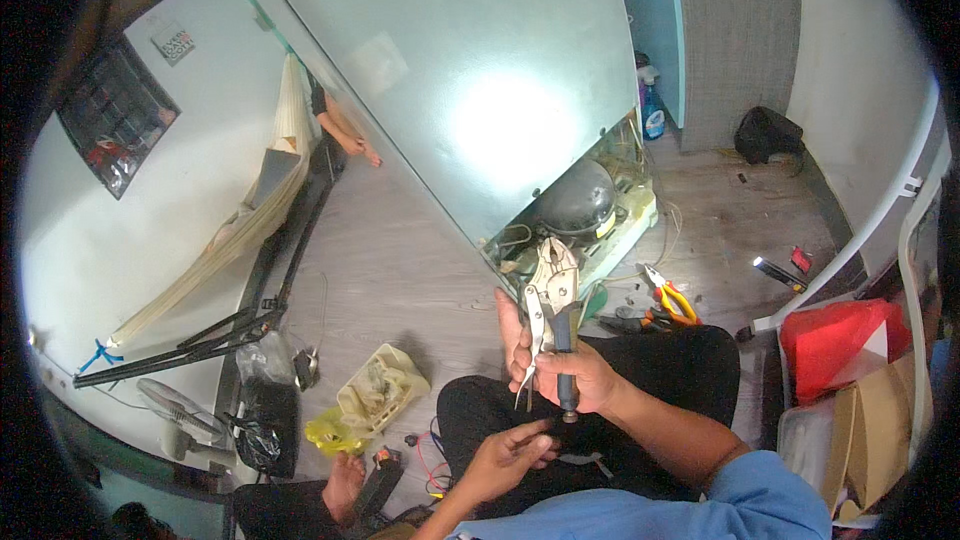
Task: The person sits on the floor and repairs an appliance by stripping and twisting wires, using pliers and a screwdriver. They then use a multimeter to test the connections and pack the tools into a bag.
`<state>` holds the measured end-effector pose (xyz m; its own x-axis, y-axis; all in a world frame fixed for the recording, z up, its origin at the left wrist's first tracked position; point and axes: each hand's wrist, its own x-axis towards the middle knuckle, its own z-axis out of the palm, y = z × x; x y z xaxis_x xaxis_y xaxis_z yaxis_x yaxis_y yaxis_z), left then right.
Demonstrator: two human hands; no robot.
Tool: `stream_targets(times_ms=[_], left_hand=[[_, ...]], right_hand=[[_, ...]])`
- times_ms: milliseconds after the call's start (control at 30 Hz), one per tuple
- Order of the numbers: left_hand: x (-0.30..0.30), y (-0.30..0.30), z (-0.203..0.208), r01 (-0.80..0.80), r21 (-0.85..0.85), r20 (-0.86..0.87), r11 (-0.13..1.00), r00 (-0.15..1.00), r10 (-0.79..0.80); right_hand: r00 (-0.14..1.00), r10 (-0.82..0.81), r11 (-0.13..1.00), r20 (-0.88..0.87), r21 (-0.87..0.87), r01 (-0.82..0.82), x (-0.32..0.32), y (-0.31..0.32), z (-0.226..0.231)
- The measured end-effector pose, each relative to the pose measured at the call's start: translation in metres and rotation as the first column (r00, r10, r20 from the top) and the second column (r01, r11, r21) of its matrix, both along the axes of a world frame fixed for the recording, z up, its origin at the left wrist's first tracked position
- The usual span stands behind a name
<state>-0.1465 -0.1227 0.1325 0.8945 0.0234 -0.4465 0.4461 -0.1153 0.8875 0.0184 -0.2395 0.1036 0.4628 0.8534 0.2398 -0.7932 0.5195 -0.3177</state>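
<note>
My right hand is closed around a pair of locking pliers with silver jaws and a dark grip on one handle. The jaws point up, toward the open base of a large pale cabinet-like appliance. In that base sits a round black compressor, just beyond the pliers. Below and left of the pliers, my left hand hovers over my lap with loosely bent fingers and nothing visible in it.
Yellow-and-red handled pliers lie on the floor to the right, with a lit flashlight farther off. At left stand a cream plastic basket and a fan. A hammock hangs behind; another person's feet show beside the appliance.
</note>
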Motion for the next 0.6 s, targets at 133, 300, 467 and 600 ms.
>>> stream_targets(times_ms=[133,300,467,600], left_hand=[[0.021,-0.017,-0.013,-0.108,-0.352,0.029,0.93,0.992,0.126],[0.029,-0.02,-0.021,-0.111,-0.365,0.034,0.924,0.991,0.133],[0.028,-0.022,-0.022,-0.13,-0.354,0.028,0.926,0.988,0.149],[0.006,-0.001,-0.03,-0.145,-0.284,0.067,0.948,0.983,0.17]], right_hand=[[0.997,-0.007,1.0,0.072,-0.001,0.007,0.011,0.004,0.013],[0.99,-0.036,0.993,0.136,-0.108,0.051,0.02,0.007,0.019],[0.997,-0.061,0.983,0.052,-0.168,0.069,0.021,0.005,0.025],[0.978,-0.05,0.894,0.202,-0.428,0.135,0.01,0.019,0.023]])
